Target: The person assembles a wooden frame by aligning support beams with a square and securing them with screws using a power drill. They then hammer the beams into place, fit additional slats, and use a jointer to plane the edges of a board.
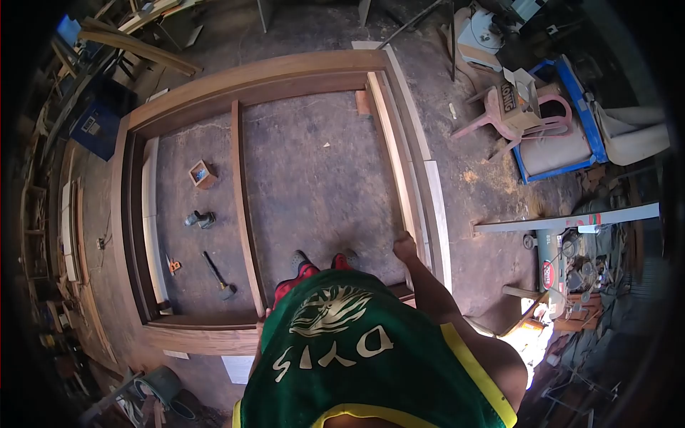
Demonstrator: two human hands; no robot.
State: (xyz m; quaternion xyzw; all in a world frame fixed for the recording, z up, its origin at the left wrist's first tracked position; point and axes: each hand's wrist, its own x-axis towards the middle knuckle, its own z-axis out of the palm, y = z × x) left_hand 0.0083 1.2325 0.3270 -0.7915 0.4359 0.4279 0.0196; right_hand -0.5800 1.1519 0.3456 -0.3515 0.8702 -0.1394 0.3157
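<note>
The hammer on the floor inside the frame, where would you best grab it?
Probably by its dark handle, from above. The hammer lies flat with its head nearest the person, so the long, thin handle is free, with bare floor on both sides.

Single head-worn view, steeply downward over the person's chest, wide fisheye, wooden frame [285,78] seemingly on floor

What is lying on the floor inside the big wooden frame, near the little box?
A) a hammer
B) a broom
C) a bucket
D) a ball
A: a hammer lies on the floor inside the frame, below the little box.
</note>
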